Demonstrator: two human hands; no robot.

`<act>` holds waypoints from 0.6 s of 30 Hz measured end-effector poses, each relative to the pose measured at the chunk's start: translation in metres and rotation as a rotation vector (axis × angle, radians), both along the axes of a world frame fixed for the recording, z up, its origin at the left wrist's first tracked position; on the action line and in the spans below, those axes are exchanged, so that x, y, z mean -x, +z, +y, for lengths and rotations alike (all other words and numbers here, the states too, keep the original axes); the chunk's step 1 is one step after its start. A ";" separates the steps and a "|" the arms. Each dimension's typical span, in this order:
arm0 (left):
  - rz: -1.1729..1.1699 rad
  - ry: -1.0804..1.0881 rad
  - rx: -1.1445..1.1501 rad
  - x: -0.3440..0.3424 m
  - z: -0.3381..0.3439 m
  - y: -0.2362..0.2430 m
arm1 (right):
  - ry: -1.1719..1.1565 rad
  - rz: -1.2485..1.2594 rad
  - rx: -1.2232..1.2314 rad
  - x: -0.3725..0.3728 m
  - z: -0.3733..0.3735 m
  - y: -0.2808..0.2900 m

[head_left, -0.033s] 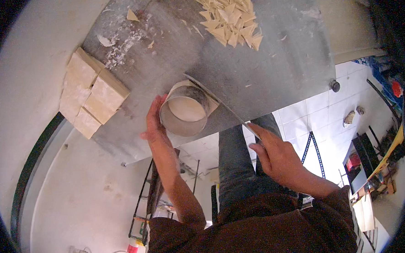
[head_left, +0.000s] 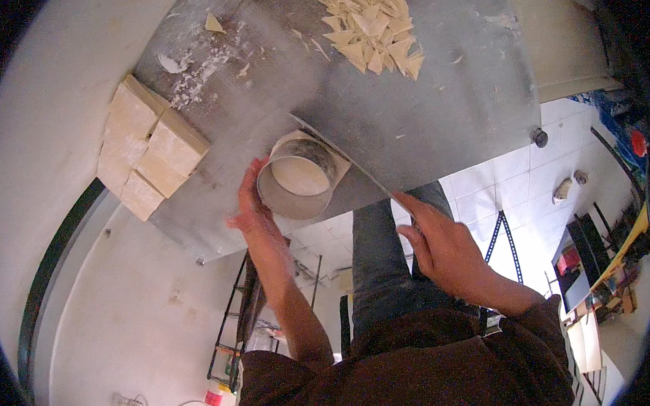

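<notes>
A round metal ring with a pale, floury inside stands over a square piece of dough, whose corners stick out around it. My left hand grips the ring along its left side; some of its fingers are hidden. Along the right edge of the dough runs a long, thin knife, its tip pointing to the far left. My right hand is closed around the handle at the table's near edge.
Stacked dough sheets lie at the left edge of the grey metal table. Cut dough triangles are heaped at the far side. Scattered flour and dough scraps lie at the far left. A dark knob sits at the right corner.
The knife and my right hand have shifted slightly toward the far left. My left hand and the ring have stayed in place.
</notes>
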State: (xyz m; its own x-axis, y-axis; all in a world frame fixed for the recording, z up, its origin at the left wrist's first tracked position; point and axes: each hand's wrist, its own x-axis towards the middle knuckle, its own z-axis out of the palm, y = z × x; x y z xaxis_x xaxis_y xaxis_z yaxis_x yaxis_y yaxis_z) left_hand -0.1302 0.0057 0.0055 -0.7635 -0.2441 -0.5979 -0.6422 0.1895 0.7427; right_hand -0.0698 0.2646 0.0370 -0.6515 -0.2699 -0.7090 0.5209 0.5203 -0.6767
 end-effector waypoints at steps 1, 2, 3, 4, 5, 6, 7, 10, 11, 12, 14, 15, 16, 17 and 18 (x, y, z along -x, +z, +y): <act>0.021 0.049 0.002 -0.010 0.004 0.000 | 0.010 0.100 0.000 0.004 -0.001 -0.003; -0.002 0.132 0.023 -0.021 0.010 0.000 | 0.035 0.144 -0.009 0.010 0.000 -0.007; -0.025 0.216 0.042 -0.031 0.017 0.001 | 0.042 0.230 -0.015 0.017 0.000 -0.008; -0.041 0.214 0.077 -0.040 0.024 0.003 | 0.043 0.287 -0.044 0.024 -0.002 -0.009; -0.058 0.211 0.110 -0.047 0.032 0.004 | 0.073 0.289 -0.084 0.029 -0.002 -0.006; -0.070 0.193 0.137 -0.049 0.034 0.004 | 0.105 0.291 -0.125 0.033 0.000 -0.001; -0.019 0.217 0.106 -0.050 0.037 0.006 | 0.142 0.293 -0.164 0.037 0.003 0.003; 0.148 0.074 0.182 -0.042 0.043 0.011 | 0.165 0.360 -0.217 0.039 0.009 0.021; 0.202 -0.088 0.324 -0.039 0.044 0.015 | 0.201 0.346 -0.224 0.039 0.011 0.025; 0.245 -0.238 0.484 -0.037 0.047 0.017 | 0.233 0.336 -0.230 0.037 0.012 0.028; 0.219 -0.316 0.490 -0.034 0.055 0.019 | 0.294 0.336 -0.233 0.035 0.014 0.031; 0.202 -0.349 0.503 -0.033 0.058 0.019 | 0.322 0.346 -0.232 0.034 0.014 0.031; 0.209 -0.361 0.518 -0.031 0.060 0.018 | 0.357 0.357 -0.242 0.033 0.014 0.030; 0.215 -0.375 0.533 -0.030 0.061 0.017 | 0.360 0.380 -0.245 0.032 0.014 0.030; 0.222 -0.389 0.548 -0.028 0.062 0.015 | 0.370 0.405 -0.259 0.031 0.013 0.029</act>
